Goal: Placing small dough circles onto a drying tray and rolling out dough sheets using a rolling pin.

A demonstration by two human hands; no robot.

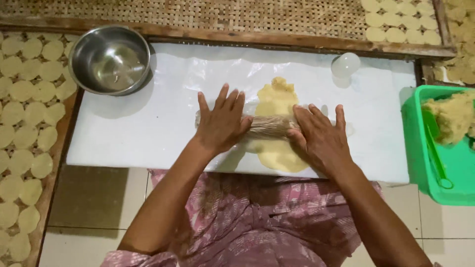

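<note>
Both palms press flat, fingers spread — my left hand (221, 123) and right hand (319, 136) on the rolling pin (267, 126). Even pressure should keep the yellow dough (277, 101) uniform on the white board (148, 123) — I judge.

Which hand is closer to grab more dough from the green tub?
Probably the right hand. It rests on the right end of the roller, on the side where the green tub of dough sits. The left hand is farther off and would have to cross over.
</note>
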